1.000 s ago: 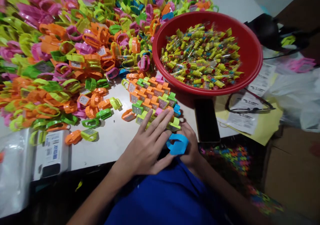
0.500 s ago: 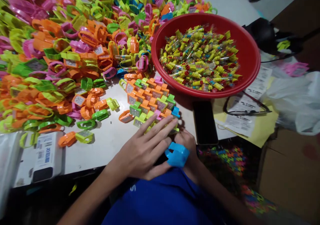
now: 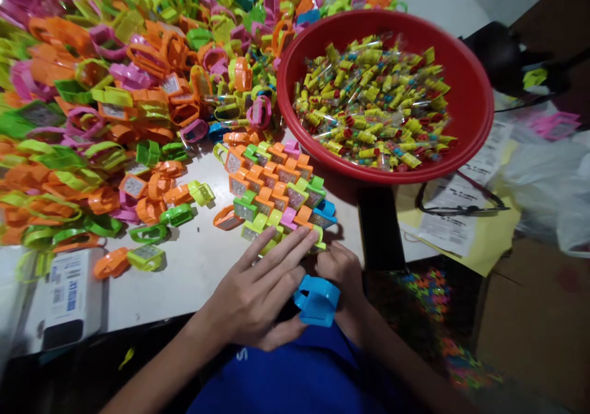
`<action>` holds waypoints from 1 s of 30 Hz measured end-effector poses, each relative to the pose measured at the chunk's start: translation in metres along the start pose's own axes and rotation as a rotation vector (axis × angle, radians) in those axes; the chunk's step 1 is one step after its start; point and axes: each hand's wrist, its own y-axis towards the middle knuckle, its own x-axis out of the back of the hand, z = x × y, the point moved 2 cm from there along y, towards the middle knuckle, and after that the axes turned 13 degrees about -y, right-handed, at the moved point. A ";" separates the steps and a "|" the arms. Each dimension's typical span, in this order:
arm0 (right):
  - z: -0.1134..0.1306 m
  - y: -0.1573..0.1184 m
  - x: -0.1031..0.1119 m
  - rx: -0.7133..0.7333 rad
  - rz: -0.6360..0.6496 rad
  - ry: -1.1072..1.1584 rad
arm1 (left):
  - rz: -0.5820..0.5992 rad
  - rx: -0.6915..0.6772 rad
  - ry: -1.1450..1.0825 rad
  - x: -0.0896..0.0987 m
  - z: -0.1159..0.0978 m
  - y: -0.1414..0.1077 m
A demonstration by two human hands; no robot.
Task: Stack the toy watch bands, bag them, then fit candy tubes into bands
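Note:
My left hand (image 3: 260, 294) pinches a bright blue plastic toy watch (image 3: 318, 303) between thumb and forefinger. Its other fingers lie stretched over the near edge of a block of toy watches (image 3: 279, 187) set in rows, mostly orange, with green, yellow, pink and blue ones. Close by on the right, my right hand (image 3: 340, 269) is closed at the block's near right corner, behind the blue watch. What its fingers hold, if anything, is hidden. A single orange toy watch (image 3: 228, 217) lies left of the block.
A big pile of coloured toy watches (image 3: 152, 101) covers the back left. Behind the block stands a red basin (image 3: 482, 107) of small candy tubes (image 3: 373, 107). A phone (image 3: 380, 226), glasses (image 3: 463, 210) and papers (image 3: 445, 223) lie right; a white box (image 3: 71, 294) sits front left.
The view has shifted slightly, with the basin now nearer and larger. The blue watch has turned a little and sits slightly lower left; both hands keep nearly the same pose.

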 end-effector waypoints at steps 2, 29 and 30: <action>-0.002 -0.001 0.000 -0.034 0.015 0.053 | -0.008 0.006 -0.034 0.002 0.002 0.002; -0.039 0.042 0.004 -0.534 0.167 1.180 | -0.259 0.140 -0.059 -0.005 0.014 0.013; -0.039 0.042 0.002 -0.532 0.162 1.197 | -0.268 0.134 -0.067 -0.007 0.015 0.012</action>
